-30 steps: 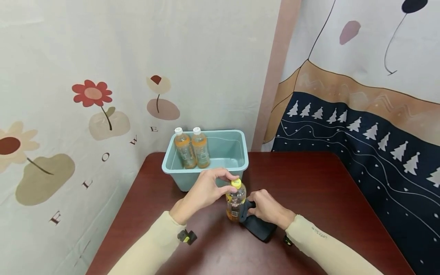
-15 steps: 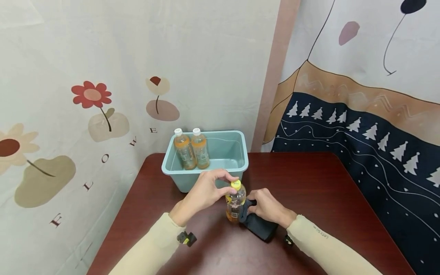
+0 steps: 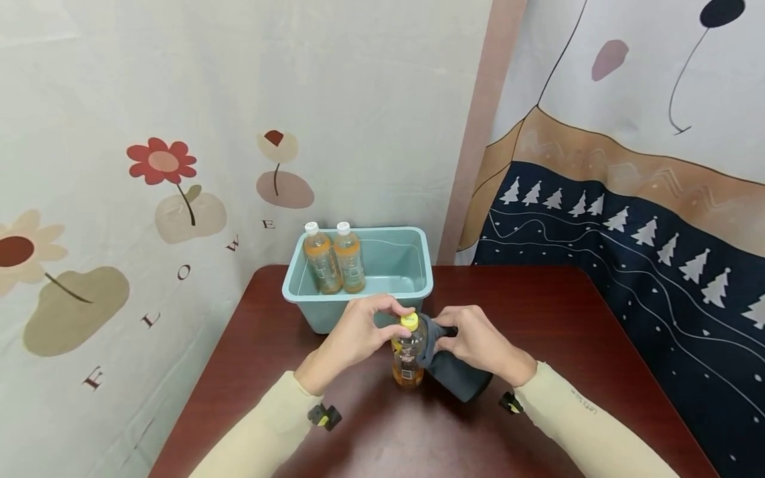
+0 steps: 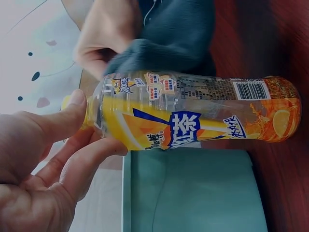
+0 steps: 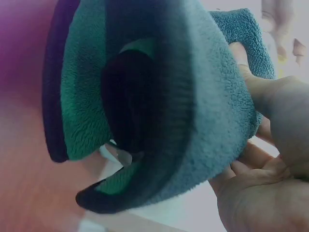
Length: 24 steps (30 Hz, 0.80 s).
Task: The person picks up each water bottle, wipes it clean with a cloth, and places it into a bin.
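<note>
A clear plastic drink bottle [image 3: 409,365] with a yellow cap [image 3: 409,321] stands upright on the table in the head view. My left hand [image 3: 360,328] pinches it at the cap and neck between thumb and fingers. Its yellow and blue label [image 4: 183,126] shows fully in the left wrist view. On the bottle's right side, my right hand [image 3: 473,337] grips a folded dark blue-grey cloth [image 3: 457,373], whose near edge overlaps the bottle's upper body. Thumb and fingers pinch the cloth's terry-like fabric [image 5: 212,96] in the right wrist view.
Behind the left hand, a light teal plastic tub [image 3: 358,299] stands at the back of the dark red table [image 3: 526,299]. Two bottles with white caps [image 3: 335,262] lean inside its left part. A printed curtain [image 3: 370,119] hangs behind the table.
My right hand has moved up along the bottle, bringing the cloth higher and lifting its hanging end. The left hand keeps its hold on the cap and neck.
</note>
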Motion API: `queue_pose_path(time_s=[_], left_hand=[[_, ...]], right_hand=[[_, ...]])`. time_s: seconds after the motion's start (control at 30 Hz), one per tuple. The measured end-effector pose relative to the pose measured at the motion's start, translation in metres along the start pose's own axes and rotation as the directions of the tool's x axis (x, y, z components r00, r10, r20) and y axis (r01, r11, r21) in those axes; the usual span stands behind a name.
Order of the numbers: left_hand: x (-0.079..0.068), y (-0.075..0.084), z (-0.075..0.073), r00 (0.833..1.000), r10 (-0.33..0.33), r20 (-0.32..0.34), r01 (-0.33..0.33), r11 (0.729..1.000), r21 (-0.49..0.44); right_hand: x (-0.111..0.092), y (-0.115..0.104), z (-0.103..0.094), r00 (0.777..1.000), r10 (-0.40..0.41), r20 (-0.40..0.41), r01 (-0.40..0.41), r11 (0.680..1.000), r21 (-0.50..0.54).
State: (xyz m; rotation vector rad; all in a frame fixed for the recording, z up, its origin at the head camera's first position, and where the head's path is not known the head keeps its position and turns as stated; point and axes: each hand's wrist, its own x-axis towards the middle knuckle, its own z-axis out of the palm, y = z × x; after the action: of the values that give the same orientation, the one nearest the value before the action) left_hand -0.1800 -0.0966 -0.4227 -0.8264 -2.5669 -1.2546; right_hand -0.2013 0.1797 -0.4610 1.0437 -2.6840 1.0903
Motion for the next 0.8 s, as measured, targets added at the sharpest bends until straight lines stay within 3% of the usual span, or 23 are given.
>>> queue_pose_path(time_s=[0.27,0.8], left_hand=[[0.002,-0.001,-0.001,1.000,-0.005,0.014,0.006,1.000,-0.013],[0.001,-0.004,-0.003,0.999,-0.004,0.054,0.005,1.000,-0.018]], right_hand=[[0.009,-0.022,-0.014,0.995,-0.044,-0.089,0.046,0.999,0.018],[0.011,-0.033,-0.016,0.998,-0.040,-0.045,0.036,0.996,-0.088]])
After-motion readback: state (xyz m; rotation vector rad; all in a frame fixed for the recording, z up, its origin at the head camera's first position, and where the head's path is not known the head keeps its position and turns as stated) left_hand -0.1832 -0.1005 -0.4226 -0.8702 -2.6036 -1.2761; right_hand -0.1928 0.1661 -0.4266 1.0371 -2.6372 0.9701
